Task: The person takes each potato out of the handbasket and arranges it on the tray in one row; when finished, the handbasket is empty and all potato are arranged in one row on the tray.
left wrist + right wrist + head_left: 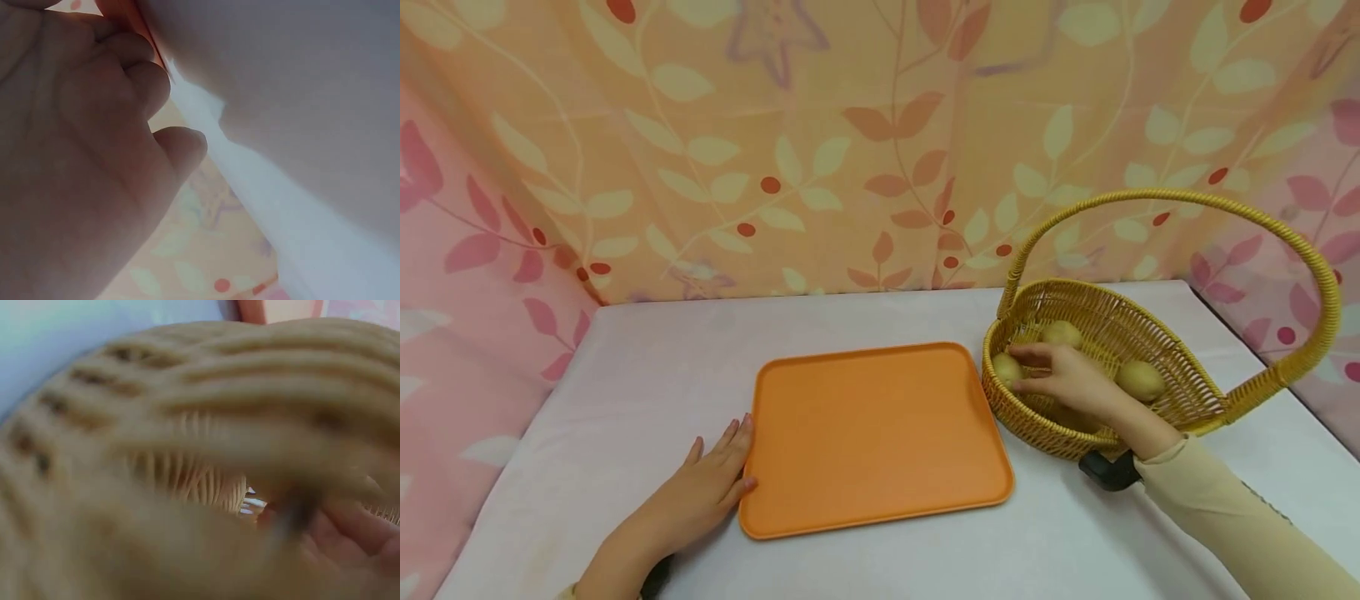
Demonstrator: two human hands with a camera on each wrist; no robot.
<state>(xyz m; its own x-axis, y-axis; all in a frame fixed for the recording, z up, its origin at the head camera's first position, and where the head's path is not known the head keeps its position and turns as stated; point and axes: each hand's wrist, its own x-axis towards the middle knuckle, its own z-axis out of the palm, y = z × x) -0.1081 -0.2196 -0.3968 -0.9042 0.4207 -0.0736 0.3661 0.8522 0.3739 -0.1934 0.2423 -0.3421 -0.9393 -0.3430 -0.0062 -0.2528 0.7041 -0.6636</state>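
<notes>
An orange rectangular tray (880, 442) lies flat on the white-covered table. Along its left rim rests my left hand (707, 479), fingers extended and spread, fingertips touching the edge. In the left wrist view, a strip of the tray (150, 31) shows beyond the fingers. To the tray's right, a yellow wicker basket (1045, 433) holds several potatoes. My right hand (1067, 382) reaches inside and pinches the leftmost potato (1006, 369) between thumb and fingers. Other potatoes lie behind the hand (1062, 334) and to its right (1141, 381). Woven basket wall (187, 394) hides most of the hand in the right wrist view.
The basket's tall arched handle (1180, 196) rises above the right hand and forearm. Its left side stands close against the tray's right edge. A floral curtain (820, 167) closes off the back of the table (662, 358), with pink cloth at both sides.
</notes>
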